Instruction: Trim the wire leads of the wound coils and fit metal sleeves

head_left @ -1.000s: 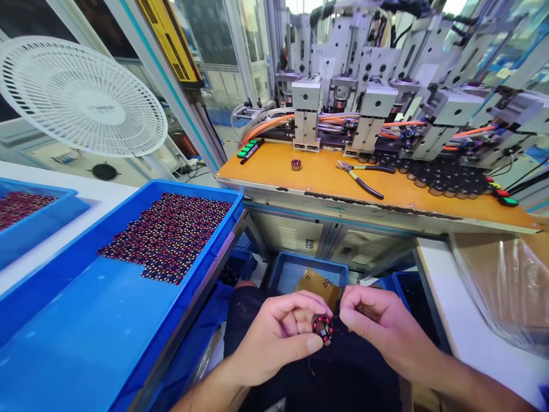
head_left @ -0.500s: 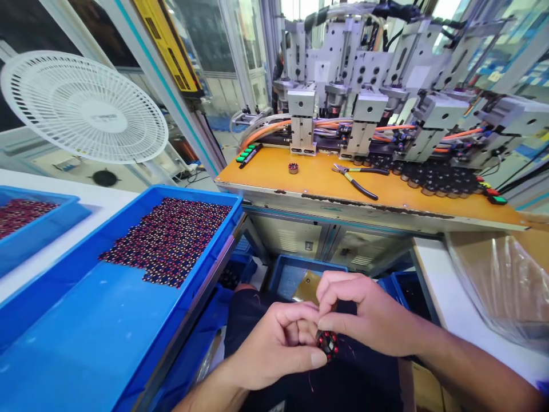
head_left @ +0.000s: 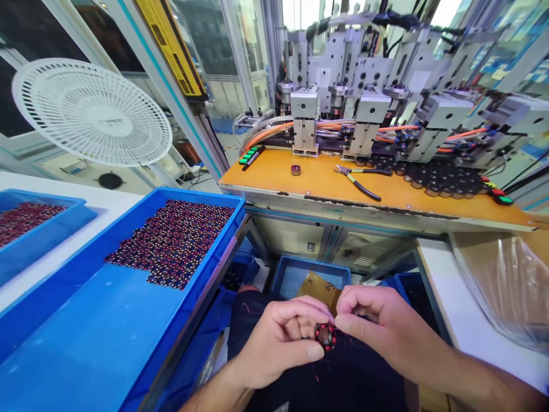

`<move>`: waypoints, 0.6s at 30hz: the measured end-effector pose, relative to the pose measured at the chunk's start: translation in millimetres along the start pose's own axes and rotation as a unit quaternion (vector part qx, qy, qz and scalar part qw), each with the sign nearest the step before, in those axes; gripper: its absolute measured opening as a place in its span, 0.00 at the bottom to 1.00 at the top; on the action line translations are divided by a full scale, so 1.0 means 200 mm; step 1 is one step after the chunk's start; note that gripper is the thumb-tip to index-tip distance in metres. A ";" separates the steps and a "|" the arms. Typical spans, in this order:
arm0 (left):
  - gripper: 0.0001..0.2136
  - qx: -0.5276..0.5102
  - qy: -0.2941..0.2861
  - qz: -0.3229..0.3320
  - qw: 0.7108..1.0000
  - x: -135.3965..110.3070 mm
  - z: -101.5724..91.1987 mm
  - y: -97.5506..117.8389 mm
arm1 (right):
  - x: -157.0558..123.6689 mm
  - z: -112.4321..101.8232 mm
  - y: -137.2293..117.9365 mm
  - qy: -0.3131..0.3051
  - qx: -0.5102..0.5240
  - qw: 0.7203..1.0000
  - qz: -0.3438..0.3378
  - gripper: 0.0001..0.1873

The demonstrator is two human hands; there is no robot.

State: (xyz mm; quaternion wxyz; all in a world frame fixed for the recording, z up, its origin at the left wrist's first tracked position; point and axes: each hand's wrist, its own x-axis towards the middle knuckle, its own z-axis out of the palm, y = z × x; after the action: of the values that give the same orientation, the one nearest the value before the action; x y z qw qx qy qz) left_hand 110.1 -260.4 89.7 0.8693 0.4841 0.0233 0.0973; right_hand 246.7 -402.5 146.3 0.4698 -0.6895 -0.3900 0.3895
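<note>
My left hand (head_left: 281,337) is closed around a small round black part with red windings (head_left: 325,335), gripped between thumb and fingers above my lap. My right hand (head_left: 373,323) is pinched at the part's right edge, fingertips pressed together on something too thin to make out. A thin red wire strand trails below the part. A big blue tray (head_left: 86,320) to my left holds many of the same red-and-black parts (head_left: 174,240) laid in rows. One more such part (head_left: 295,169) stands alone on the orange bench (head_left: 326,183).
Pliers (head_left: 358,177) lie on the orange bench in front of a machine with several grey heads (head_left: 369,106). A white fan (head_left: 94,114) stands at the left. A second blue tray (head_left: 30,226) sits far left, a blue bin (head_left: 300,272) under the bench, clear plastic (head_left: 501,286) at right.
My right hand has come down from above the part to its right side, still pinched. The left hand keeps its hold on the part. The view has shifted slightly.
</note>
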 end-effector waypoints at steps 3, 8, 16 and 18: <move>0.11 0.000 0.003 -0.009 1.000 0.00 0.00 0.00 | 0.00 0.00 0.00 -0.037 0.051 0.997 0.040 0.10; 0.11 0.004 0.007 -0.015 1.000 0.00 0.00 0.00 | 0.01 0.00 0.00 -0.068 0.016 0.995 0.067 0.09; 0.10 -0.042 -0.013 -0.028 0.999 0.01 0.01 0.01 | 0.00 -0.01 -0.02 -0.063 -0.089 0.994 -0.008 0.11; 0.10 -0.054 -0.015 -0.031 0.998 0.01 0.00 0.00 | -0.01 -0.01 -0.01 -0.065 -0.084 0.994 -0.023 0.12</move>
State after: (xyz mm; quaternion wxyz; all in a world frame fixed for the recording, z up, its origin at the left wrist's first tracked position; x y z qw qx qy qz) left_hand 113.0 -260.9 89.6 0.8971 0.4366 0.0201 0.0642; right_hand 247.6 -404.7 150.2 0.3928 -0.6907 -0.4666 0.3885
